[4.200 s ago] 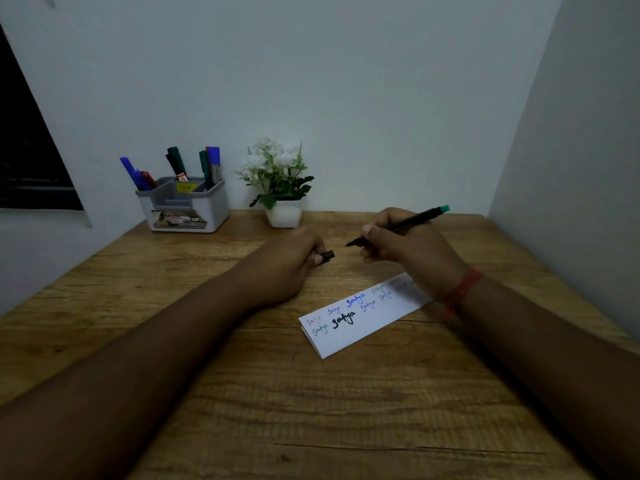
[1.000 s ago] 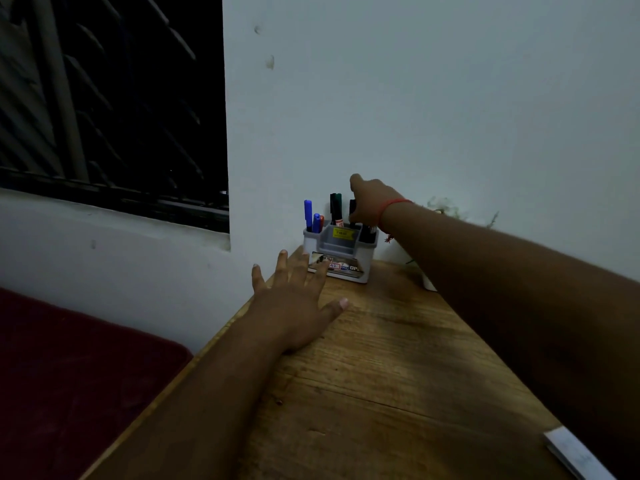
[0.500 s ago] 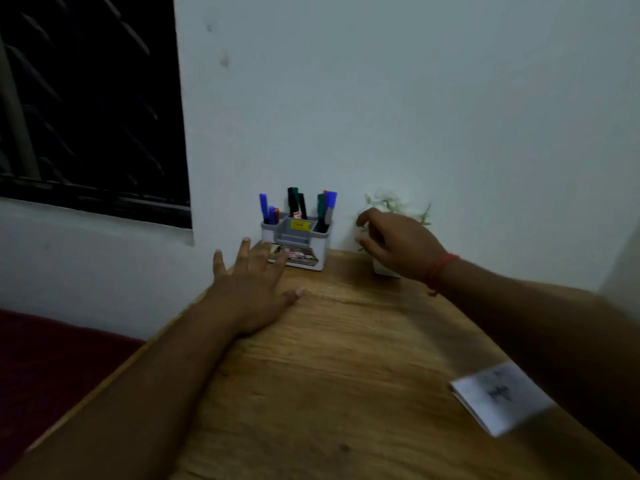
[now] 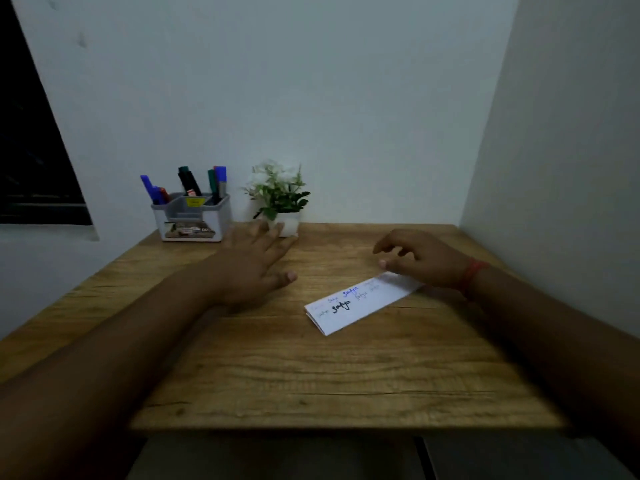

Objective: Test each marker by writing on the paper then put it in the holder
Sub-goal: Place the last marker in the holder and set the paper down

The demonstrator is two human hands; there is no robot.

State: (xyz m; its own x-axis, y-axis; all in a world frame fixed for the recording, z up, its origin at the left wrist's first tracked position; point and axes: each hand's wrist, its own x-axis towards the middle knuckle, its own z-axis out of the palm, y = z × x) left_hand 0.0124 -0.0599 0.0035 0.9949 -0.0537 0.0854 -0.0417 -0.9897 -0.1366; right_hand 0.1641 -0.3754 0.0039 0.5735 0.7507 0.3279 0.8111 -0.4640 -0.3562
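The holder stands at the far left of the desk, against the wall, and it is the fixed point for everything else. All the markers in view stand in its rear compartments, caps up and leaning: blue ones at its left corner, a black and a green in the middle, a green and a blue at its right corner. None lies on the desk, so the sorting looks finished or nearly so.

Just right of the holder sits a small potted plant. The left hand lies flat on the wood in front of the holder and plant, fingers straight and spread toward them, thumb out to the side, holding nothing. It seems to be there as a brace for the body, not to work.

Well right of the holder and nearer the person lies the folded paper, angled, its upper face covered with test scribbles in several colours, the boldest in black and blue. It lies within easy reach of the writing hand, which fits its use for testing.

The right hand hovers over the paper's far end, away from the holder, fingers loosely curled and empty, a red band at the wrist. Whether its heel touches the paper I cannot tell. With no marker in its grasp, I judge it is at rest between steps or done.
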